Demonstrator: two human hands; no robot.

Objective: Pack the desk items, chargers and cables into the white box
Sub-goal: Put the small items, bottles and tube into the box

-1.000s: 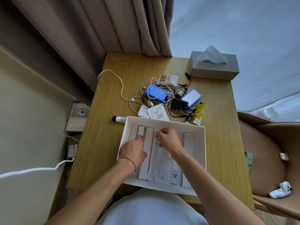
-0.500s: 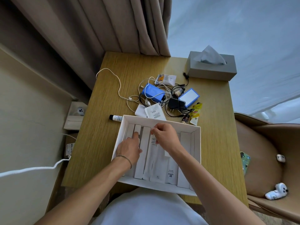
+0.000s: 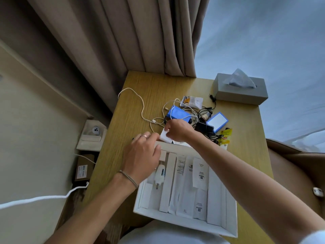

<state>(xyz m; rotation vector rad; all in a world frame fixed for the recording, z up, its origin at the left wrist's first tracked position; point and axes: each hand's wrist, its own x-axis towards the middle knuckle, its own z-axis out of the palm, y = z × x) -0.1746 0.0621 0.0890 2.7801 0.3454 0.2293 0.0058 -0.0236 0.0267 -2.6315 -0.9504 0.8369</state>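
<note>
The open white box (image 3: pixel 184 224) lies at the desk's near edge, lined with long white cartons and paper sachets. A white plug charger (image 3: pixel 160 175) rests in its left part. My left hand (image 3: pixel 142 155) hovers over the box's far left corner, fingers stretched toward the far rim, holding nothing. Just beyond that rim my right hand (image 3: pixel 177 130) pinches a flat white packet (image 3: pixel 164 136). Behind it lies the pile: a blue power bank (image 3: pixel 177 113), a black adapter (image 3: pixel 204 127), a blue-edged card case (image 3: pixel 217 120), yellow sachets (image 3: pixel 226 135) and a white cable (image 3: pixel 139 103).
A grey tissue box (image 3: pixel 241 92) stands at the desk's far right corner. Curtains hang behind the desk. A brown chair (image 3: pixel 299 173) sits to the right. Small cartons (image 3: pixel 84 167) and a white cord (image 3: pixel 44 198) lie on the floor at left.
Both hands left the box's inside and moved to its far rim. My right hand took hold of the white packet beyond the box. The plug charger now shows in the box.
</note>
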